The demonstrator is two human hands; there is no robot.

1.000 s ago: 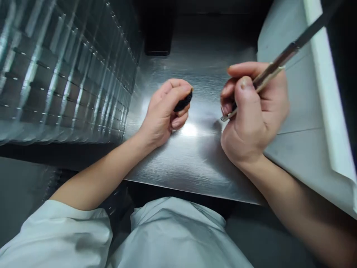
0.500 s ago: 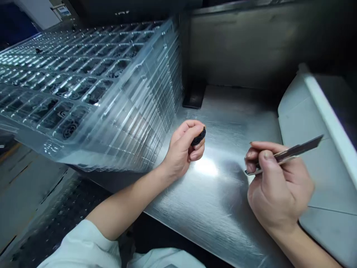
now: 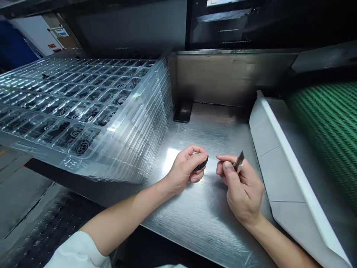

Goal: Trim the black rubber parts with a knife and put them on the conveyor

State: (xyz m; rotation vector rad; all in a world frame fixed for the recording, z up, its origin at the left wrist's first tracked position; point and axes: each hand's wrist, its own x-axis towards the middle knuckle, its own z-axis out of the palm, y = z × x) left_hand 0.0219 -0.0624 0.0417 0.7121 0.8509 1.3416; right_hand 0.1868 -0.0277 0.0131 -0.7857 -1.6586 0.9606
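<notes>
My left hand [image 3: 186, 168] rests on the steel tabletop [image 3: 212, 208], its fingers closed round a small round black part [image 3: 201, 164]. My right hand [image 3: 242, 188] is just to the right of it, pinching a thin metal blade tool [image 3: 239, 161] whose tip points up and away. The two hands are a few centimetres apart, and the tool does not touch the black part.
A tall stack of clear plastic compartment trays [image 3: 83, 111] holding several black parts stands at the left. A white chute [image 3: 281, 156] and a green ribbed belt [image 3: 329, 126] lie at the right. A dark block [image 3: 183, 111] sits by the steel back wall.
The view has tilted up, so the tray tops and belt now show. My right hand has moved in closer to my left hand, and the tool has turned to point away from me.
</notes>
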